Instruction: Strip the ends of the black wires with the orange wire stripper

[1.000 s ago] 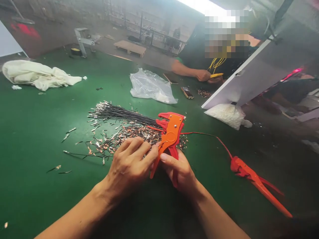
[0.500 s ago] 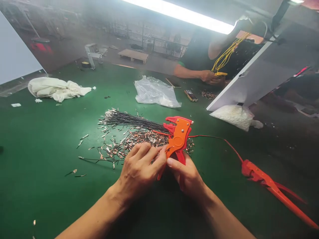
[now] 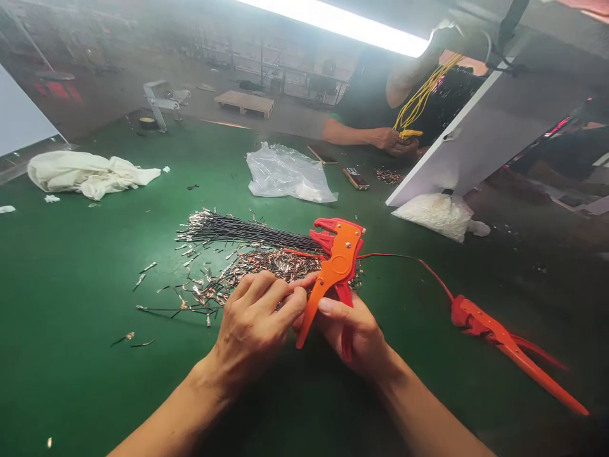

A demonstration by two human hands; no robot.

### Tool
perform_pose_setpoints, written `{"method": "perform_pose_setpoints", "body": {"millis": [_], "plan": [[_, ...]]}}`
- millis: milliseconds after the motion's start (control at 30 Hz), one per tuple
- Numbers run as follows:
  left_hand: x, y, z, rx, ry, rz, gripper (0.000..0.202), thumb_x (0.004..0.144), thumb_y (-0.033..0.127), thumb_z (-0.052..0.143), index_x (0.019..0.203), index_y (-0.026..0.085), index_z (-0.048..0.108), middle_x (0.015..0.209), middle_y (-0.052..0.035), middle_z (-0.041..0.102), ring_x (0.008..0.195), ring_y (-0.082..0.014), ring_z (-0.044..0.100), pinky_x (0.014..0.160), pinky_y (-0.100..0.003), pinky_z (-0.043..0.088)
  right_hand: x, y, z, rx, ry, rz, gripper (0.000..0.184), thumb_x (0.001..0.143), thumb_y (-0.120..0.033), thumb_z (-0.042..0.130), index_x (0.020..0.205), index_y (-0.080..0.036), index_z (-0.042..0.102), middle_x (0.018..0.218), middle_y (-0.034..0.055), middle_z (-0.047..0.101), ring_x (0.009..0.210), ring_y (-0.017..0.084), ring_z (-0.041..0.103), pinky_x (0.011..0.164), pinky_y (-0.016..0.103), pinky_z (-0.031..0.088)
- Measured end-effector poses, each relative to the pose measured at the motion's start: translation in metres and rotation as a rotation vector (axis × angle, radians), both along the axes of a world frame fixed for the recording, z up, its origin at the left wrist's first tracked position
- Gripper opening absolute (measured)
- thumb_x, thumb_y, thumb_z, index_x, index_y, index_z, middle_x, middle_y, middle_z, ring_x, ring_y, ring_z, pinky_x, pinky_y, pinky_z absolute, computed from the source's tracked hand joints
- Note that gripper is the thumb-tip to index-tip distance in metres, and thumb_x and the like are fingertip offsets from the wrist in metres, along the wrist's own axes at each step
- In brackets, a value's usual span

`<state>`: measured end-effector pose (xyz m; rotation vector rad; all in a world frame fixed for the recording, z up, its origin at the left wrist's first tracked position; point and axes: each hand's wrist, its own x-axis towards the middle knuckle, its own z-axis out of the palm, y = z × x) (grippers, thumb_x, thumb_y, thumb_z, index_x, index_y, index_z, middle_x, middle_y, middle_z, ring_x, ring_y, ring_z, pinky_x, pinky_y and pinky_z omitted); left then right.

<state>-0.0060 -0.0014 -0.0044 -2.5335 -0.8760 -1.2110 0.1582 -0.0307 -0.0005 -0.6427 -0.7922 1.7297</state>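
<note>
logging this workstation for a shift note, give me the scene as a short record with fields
right hand: holds an orange-and-red plier-like tool by its handles
left hand: beside the tool's handles; whether its fingers hold anything is unclear
wires: a black bundle, silver-tipped ends pointing left
scraps: a pile of short wire pieces nearer than the bundle
second tool: lying on the green table, at right
far side: clear plastic bag; co-worker's hand near yellow wires
</note>
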Motion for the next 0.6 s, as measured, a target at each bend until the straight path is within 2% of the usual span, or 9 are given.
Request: {"method": "perform_pose_setpoints", "body": {"millis": [100, 200, 367, 467, 600], "plan": [[0.0013, 0.0, -0.0002, -0.035, -0.015, -0.016, 0.015, 0.089, 0.008, 0.058, 0.104, 0.013, 0.061, 0.073, -0.0015, 0.065, 0.075, -0.0191, 0.048, 0.07, -0.033, 0.038, 0.0002, 0.0006, -0.001, 0.012, -0.024, 0.001, 0.022, 0.086, -0.017, 0.059, 0.107, -0.016, 0.063, 0.076, 0.0031, 0.07, 0.069, 0.019, 0.068, 0.07, 0.034, 0.056], [0.003, -0.0002, -0.0028, -0.068, -0.015, -0.028, 0.028, 0.089, 0.009, 0.059, 0.117, 0.012, 0.057, 0.077, -0.0003, 0.067, 0.072, -0.0179, 0.046, 0.071, -0.033, 0.037, -0.0012, 0.0011, -0.003, 0.02, -0.054, -0.04, 0.016, 0.084, -0.016, 0.061, 0.1, -0.014, 0.065, 0.078, 0.0032, 0.069, 0.069, 0.018, 0.067, 0.074, 0.032, 0.056], [0.004, -0.0009, -0.0064, -0.103, -0.003, -0.015, 0.023, 0.091, 0.014, 0.058, 0.114, 0.014, 0.058, 0.075, -0.0002, 0.065, 0.067, -0.017, 0.043, 0.068, -0.033, 0.036, -0.0027, 0.0003, -0.0054, -0.027, -0.033, -0.038, 0.012, 0.084, -0.018, 0.063, 0.095, -0.016, 0.063, 0.082, 0.0027, 0.068, 0.063, 0.016, 0.065, 0.069, 0.032, 0.057], [0.0033, -0.0011, -0.0066, -0.097, 0.012, 0.028, 0.023, 0.092, 0.014, 0.057, 0.115, 0.015, 0.059, 0.07, 0.0002, 0.062, 0.066, -0.0173, 0.043, 0.065, -0.033, 0.035, -0.0021, 0.0006, -0.0047, -0.033, -0.03, -0.045, 0.012, 0.084, -0.018, 0.063, 0.096, -0.015, 0.063, 0.086, 0.0042, 0.069, 0.066, 0.016, 0.066, 0.066, 0.03, 0.057], [0.0013, -0.0005, -0.0078, -0.076, 0.016, 0.052, 0.03, 0.091, 0.011, 0.056, 0.12, 0.015, 0.059, 0.063, 0.001, 0.054, 0.063, -0.0166, 0.043, 0.059, -0.03, 0.036, -0.001, 0.001, -0.0016, -0.012, -0.039, -0.003, 0.014, 0.087, -0.019, 0.058, 0.1, -0.015, 0.06, 0.073, 0.0038, 0.07, 0.063, 0.017, 0.066, 0.061, 0.03, 0.056]]}}
